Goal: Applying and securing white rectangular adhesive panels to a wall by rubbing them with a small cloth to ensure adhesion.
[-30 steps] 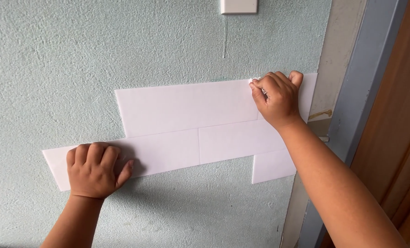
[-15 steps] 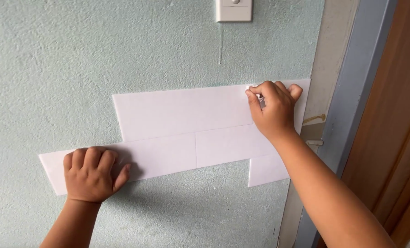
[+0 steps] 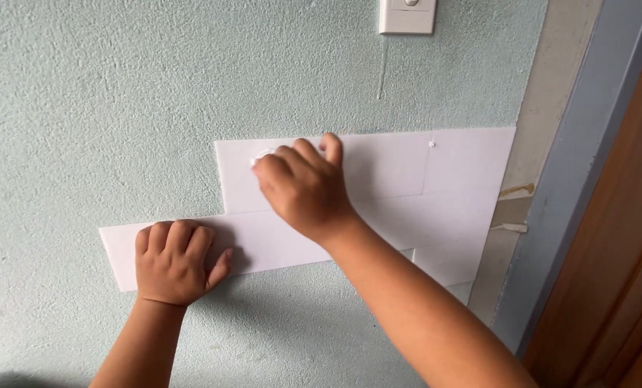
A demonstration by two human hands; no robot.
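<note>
A white sheet (image 3: 378, 172) shaped like staggered bricks lies flat against a rough pale green wall (image 3: 119, 93). My left hand (image 3: 173, 262) presses on the sheet's lower left strip with its fingers bent and holds it to the wall. My right hand (image 3: 303, 188) rests on the sheet's upper left part. Its fingers curl around a small white object (image 3: 261, 156) that shows only at the fingertips, and I cannot tell what it is. A small white dot (image 3: 431, 144) sits near the sheet's upper right.
A white wall switch (image 3: 407, 16) is mounted above the sheet. To the right run a bare plaster strip (image 3: 529, 108), a grey-blue door frame (image 3: 587, 165) and a brown wooden door (image 3: 630, 251). The sheet's right edge meets the plaster strip.
My right hand has moved from the sheet's upper right corner to its upper left part. A small white dot now shows where it was. My left hand stays on the lower left strip.
</note>
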